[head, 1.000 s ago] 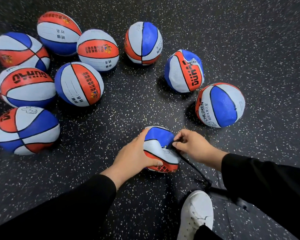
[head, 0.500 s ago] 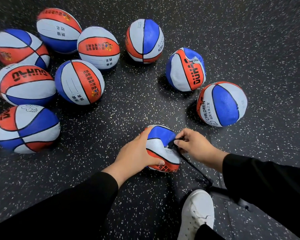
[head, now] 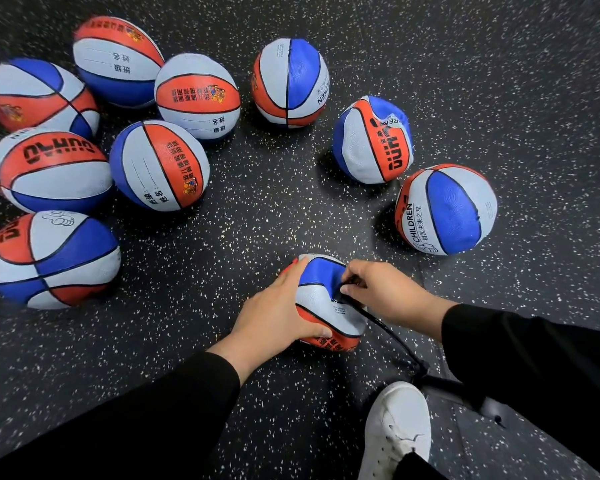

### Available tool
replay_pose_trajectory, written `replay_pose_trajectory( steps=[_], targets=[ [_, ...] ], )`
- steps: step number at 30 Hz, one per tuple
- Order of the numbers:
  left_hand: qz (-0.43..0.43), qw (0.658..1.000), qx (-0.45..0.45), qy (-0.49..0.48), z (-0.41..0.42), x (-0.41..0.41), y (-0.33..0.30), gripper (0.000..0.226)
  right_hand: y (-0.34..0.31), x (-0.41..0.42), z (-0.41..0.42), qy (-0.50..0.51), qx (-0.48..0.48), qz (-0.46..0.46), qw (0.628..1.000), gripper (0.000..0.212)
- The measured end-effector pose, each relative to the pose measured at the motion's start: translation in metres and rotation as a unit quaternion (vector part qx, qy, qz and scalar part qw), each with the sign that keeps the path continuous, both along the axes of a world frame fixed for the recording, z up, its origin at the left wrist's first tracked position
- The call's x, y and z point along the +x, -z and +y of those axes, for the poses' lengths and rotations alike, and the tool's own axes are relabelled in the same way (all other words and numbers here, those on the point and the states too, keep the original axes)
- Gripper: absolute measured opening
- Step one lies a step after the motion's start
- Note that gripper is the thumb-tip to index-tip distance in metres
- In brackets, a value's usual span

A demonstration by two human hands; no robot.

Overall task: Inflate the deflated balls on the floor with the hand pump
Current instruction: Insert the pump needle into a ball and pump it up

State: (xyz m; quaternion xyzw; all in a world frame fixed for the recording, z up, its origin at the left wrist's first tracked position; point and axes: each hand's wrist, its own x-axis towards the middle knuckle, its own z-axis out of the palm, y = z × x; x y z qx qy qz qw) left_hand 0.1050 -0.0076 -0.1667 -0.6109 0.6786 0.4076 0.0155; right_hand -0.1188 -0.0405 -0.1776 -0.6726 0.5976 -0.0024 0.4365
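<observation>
I'm seating the needle: my left hand [head: 278, 311] grips the deflated ball [head: 329, 303] on the floor, just ahead of my shoe [head: 397, 431], while my right hand [head: 383, 291] pinches the pump hose [head: 392, 337] tip at its valve. Next, I judge, comes pumping once it's seated.

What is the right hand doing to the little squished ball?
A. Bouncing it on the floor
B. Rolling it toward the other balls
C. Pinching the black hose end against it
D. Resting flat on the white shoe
C. The right hand pinches the end of the black hose against the squished ball, while the left hand grips that ball on the floor.
</observation>
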Motion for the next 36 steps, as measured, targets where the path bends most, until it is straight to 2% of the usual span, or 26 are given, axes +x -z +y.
replay_pose_trajectory(
  steps=[4, 9, 15, 20, 27, 29, 33, 36],
  targets=[
    [0.003, 1.0, -0.007, -0.001, 0.001, -0.003, 0.002, 0.124, 0.0, 0.004, 0.002, -0.041, -0.03, 0.017, 0.999, 0.004],
    [0.008, 1.0, 0.001, -0.016, -0.001, 0.001, 0.006, 0.125, 0.004, 0.002, 0.01, 0.018, -0.023, 0.005, 1.0, 0.003],
    [0.02, 0.999, 0.014, -0.03, -0.005, 0.003, 0.006, 0.124, 0.002, -0.002, 0.006, -0.069, -0.053, -0.012, 0.996, 0.005],
    [0.017, 1.0, 0.014, -0.021, -0.001, 0.002, 0.004, 0.124, 0.006, 0.001, 0.006, -0.05, -0.017, 0.002, 0.999, 0.004],
    [-0.004, 1.0, 0.016, -0.009, -0.004, -0.002, 0.003, 0.125, 0.003, 0.01, 0.012, -0.026, -0.053, 0.024, 0.998, 0.005],
    [0.0, 1.0, 0.02, -0.017, -0.006, -0.001, 0.002, 0.124, 0.002, 0.012, 0.02, 0.01, -0.039, 0.022, 0.999, 0.015],
    [0.004, 0.999, 0.026, -0.025, -0.009, 0.0, 0.002, 0.123, 0.0, 0.015, 0.03, 0.034, -0.001, 0.024, 0.999, 0.06],
    [0.008, 0.999, 0.028, -0.028, -0.009, 0.0, 0.001, 0.121, 0.002, 0.015, 0.03, 0.056, -0.002, 0.04, 0.998, 0.061]
  ],
)
